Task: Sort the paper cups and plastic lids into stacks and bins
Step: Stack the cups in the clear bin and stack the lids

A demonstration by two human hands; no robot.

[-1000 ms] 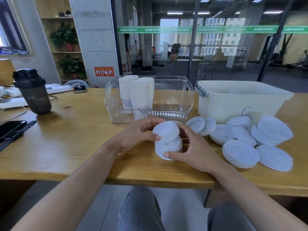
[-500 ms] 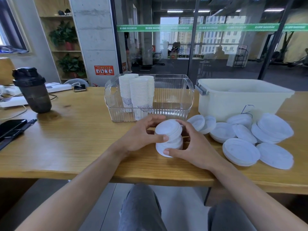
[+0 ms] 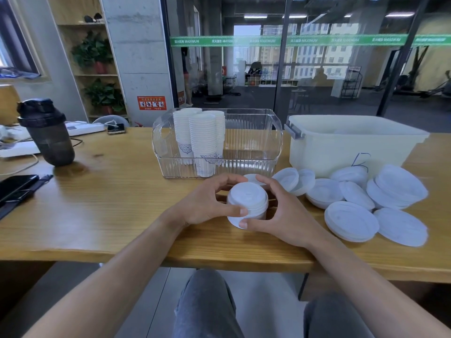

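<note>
Fingers (image 3: pixel 240 211) of both my hands curl round the small lid stack (image 3: pixel 247 203) at centre frame, squaring it. Next I'd lift it toward the white bin (image 3: pixel 351 145), gripping evenly.

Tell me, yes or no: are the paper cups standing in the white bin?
No, the paper cup stacks stand inside the clear bin, left of the white bin.

We see a glossy wood-grain worktop (image 3: pixel 102 203), matt white plastic lids (image 3: pixel 351 222), paper cups (image 3: pixel 202 140) in a ribbed clear plastic bin (image 3: pixel 253 164), and a smooth cream plastic tub (image 3: pixel 336 152).
</note>
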